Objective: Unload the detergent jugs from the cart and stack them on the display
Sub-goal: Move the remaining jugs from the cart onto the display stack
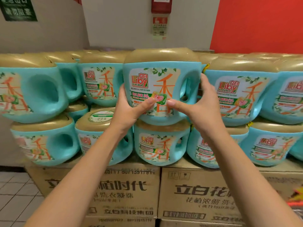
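Note:
A teal detergent jug point(161, 82) with a gold lid and a Liby label is in the middle of the upper row. Both hands grip it. My left hand point(131, 105) clasps its lower left side, thumb across the label. My right hand point(196, 104) holds its right side by the handle opening. Its base rests on or just above the gold lid of a lower jug point(159, 145). Matching jugs stand in two rows to the left point(32, 94) and right point(237, 95). The cart is out of view.
The display rests on cardboard cartons point(196, 194) with printed characters. Behind are a grey wall point(114, 22) and a red wall panel point(262, 22). White floor tiles point(14, 194) show at the lower left.

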A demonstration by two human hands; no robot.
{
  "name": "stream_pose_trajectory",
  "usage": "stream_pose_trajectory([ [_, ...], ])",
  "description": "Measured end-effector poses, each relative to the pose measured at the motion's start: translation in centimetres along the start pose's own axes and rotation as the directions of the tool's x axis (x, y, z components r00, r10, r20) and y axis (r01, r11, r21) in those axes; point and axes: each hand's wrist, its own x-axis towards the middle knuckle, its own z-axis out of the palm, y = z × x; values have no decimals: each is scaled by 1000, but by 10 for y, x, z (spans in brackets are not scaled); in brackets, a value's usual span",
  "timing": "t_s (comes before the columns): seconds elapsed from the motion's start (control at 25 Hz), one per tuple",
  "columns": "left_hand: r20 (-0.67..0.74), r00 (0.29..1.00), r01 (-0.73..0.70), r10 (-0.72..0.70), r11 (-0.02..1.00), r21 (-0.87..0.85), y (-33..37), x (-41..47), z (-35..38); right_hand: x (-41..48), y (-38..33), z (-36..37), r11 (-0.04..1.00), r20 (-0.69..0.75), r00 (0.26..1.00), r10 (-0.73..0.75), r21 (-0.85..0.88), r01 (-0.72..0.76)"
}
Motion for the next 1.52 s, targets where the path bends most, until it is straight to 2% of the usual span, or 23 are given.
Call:
stream_pose_trajectory([
  [0.2,20,1000,6,-7,999,46,-19,14,-4,-4,16,14,996,-78,997,18,-84,-25],
  [0.32,17,1000,12,-13,999,38,-24,20,-5,-14,19,17,959,-201,973,-115,-279,55],
  [0.4,19,1000,11,-11,999,47,-25,21,-3,-35,33,18,946,-307,928,-210,-302,114],
  [0.44,21,1000,5,-6,999,53,-26,20,-2,-50,44,20,954,-330,922,-202,-278,110],
  [0.48,23,1000,-1,0,998,55,-26,20,-1,-66,55,24,968,-315,939,-141,-244,64],
  [0.56,28,1000,-10,8,998,59,-25,20,1,-91,76,35,977,-177,981,74,-186,-108],
  [0.6,31,999,-14,13,998,60,-24,19,2,-97,84,41,969,-103,981,163,-171,-179],
  [0.68,35,999,-23,21,998,58,-22,18,5,-100,94,52,959,-40,970,239,-149,-242],
  [1.2,8,999,-47,46,995,90,-16,14,5,-91,107,67,963,-85,969,231,-123,-240],
  [1.52,8,1000,2,-2,994,107,-17,12,-1,-92,107,70,960,-102,965,242,-121,-254],
])
